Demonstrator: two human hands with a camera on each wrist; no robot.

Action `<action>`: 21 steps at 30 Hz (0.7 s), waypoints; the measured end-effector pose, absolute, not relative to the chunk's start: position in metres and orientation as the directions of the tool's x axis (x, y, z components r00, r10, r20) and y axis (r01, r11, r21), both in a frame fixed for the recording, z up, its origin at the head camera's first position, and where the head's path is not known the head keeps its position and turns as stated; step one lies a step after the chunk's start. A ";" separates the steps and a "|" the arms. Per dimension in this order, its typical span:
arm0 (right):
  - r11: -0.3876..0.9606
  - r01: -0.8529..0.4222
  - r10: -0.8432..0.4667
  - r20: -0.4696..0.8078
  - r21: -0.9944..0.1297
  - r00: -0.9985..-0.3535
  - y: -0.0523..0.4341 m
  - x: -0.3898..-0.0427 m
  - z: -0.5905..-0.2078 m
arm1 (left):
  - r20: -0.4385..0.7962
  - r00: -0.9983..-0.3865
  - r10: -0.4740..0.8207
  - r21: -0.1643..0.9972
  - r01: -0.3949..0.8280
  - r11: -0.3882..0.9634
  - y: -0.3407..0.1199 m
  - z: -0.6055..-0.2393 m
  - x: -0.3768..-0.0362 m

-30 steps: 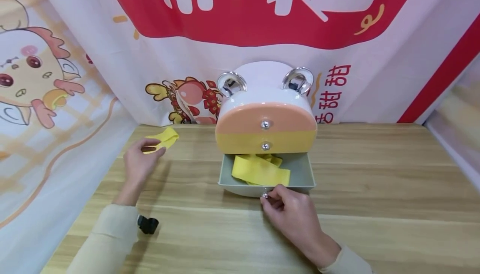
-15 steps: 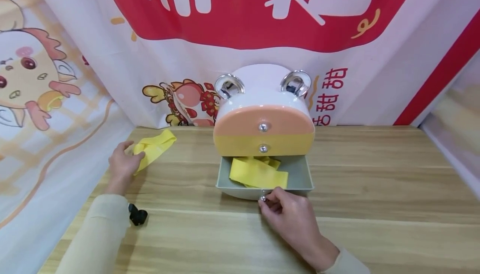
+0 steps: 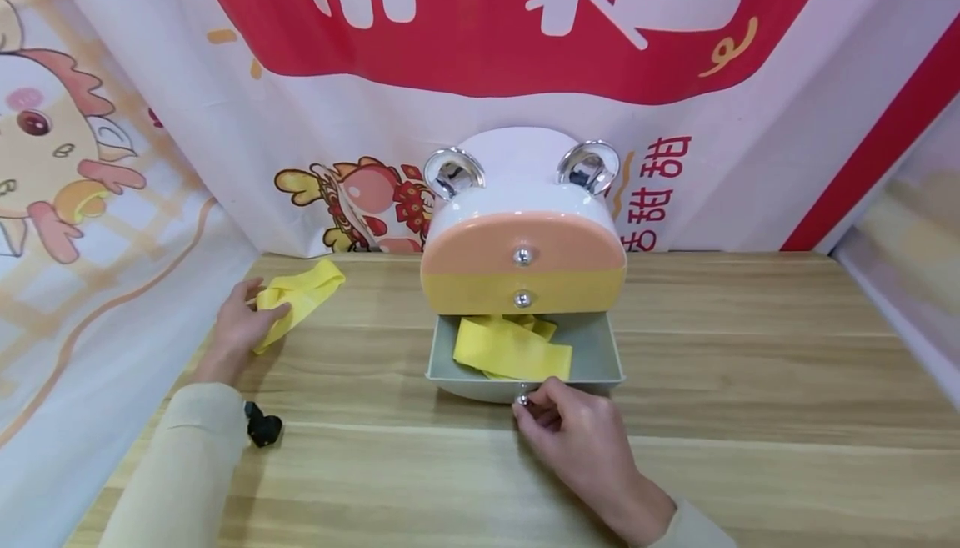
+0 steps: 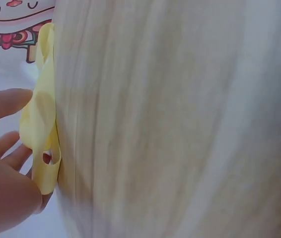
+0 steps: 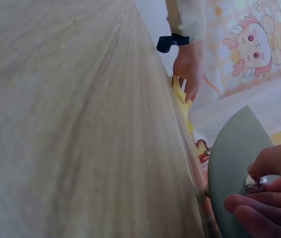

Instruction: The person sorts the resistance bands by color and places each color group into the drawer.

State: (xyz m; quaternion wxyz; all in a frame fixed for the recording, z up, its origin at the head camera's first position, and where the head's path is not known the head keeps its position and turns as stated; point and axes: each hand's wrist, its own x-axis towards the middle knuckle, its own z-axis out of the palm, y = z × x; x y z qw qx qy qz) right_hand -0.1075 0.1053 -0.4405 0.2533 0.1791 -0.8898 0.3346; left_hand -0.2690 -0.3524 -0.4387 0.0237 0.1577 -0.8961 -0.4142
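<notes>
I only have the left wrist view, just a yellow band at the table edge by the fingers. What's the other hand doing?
Observer: The right hand pinches the silver knob of the open bottom drawer.
Operator: Anything in that drawer?
Observer: Another yellow band lies inside.
Operator: What does the drawer belong to?
Observer: A small chest with an orange drawer and a yellow drawer above, both closed.

A drawer cabinet (image 3: 522, 223) was set at the back of the table (image 3: 750, 414). A band (image 3: 510, 349) was laid in its pulled-out bottom drawer (image 3: 600, 356); another band (image 3: 298, 298) was laid to the left.
</notes>
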 end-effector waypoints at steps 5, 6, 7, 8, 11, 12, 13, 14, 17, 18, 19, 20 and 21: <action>0.692 -0.527 -0.159 0.608 -0.493 -0.778 0.105 -0.106 -0.440 | -0.071 -0.962 -0.263 0.659 -0.244 0.712 -0.350 -0.436 -0.271; 0.689 -0.532 -0.160 0.612 -0.493 -0.775 0.105 -0.106 -0.440 | -0.063 -0.963 -0.261 0.637 -0.240 0.732 -0.350 -0.436 -0.270; 0.687 -0.535 -0.162 0.615 -0.492 -0.772 0.104 -0.106 -0.440 | -0.057 -0.963 -0.262 0.621 -0.239 0.746 -0.349 -0.435 -0.270; 0.685 -0.540 -0.163 0.619 -0.489 -0.768 0.104 -0.107 -0.440 | -0.054 -0.963 -0.264 0.608 -0.241 0.756 -0.348 -0.434 -0.269; 0.681 -0.545 -0.167 0.620 -0.490 -0.766 0.105 -0.107 -0.439 | -0.056 -0.958 -0.281 0.577 -0.261 0.774 -0.347 -0.433 -0.266; 0.680 -0.546 -0.167 0.621 -0.490 -0.766 0.105 -0.107 -0.439 | -0.062 -0.955 -0.291 0.574 -0.272 0.772 -0.346 -0.432 -0.265; 0.679 -0.546 -0.168 0.621 -0.490 -0.766 0.105 -0.107 -0.439 | -0.063 -0.953 -0.298 0.565 -0.280 0.776 -0.346 -0.432 -0.265; 0.679 -0.546 -0.168 0.620 -0.491 -0.766 0.105 -0.107 -0.440 | -0.065 -0.950 -0.305 0.557 -0.289 0.779 -0.346 -0.432 -0.264; 0.680 -0.547 -0.169 0.621 -0.489 -0.765 0.105 -0.108 -0.440 | -0.058 -0.947 -0.317 0.543 -0.296 0.786 -0.346 -0.433 -0.262; 0.682 -0.543 -0.168 0.618 -0.490 -0.768 0.105 -0.108 -0.440 | -0.054 -0.947 -0.317 0.544 -0.294 0.786 -0.346 -0.434 -0.261; 0.684 -0.541 -0.167 0.617 -0.490 -0.769 0.105 -0.108 -0.440 | -0.045 -0.949 -0.311 0.543 -0.285 0.790 -0.347 -0.434 -0.261; 0.685 -0.539 -0.166 0.616 -0.490 -0.770 0.105 -0.108 -0.441 | -0.045 -0.951 -0.306 0.553 -0.279 0.785 -0.347 -0.435 -0.260; 0.687 -0.537 -0.164 0.615 -0.490 -0.771 0.106 -0.108 -0.441 | -0.042 -0.954 -0.297 0.561 -0.268 0.783 -0.347 -0.435 -0.259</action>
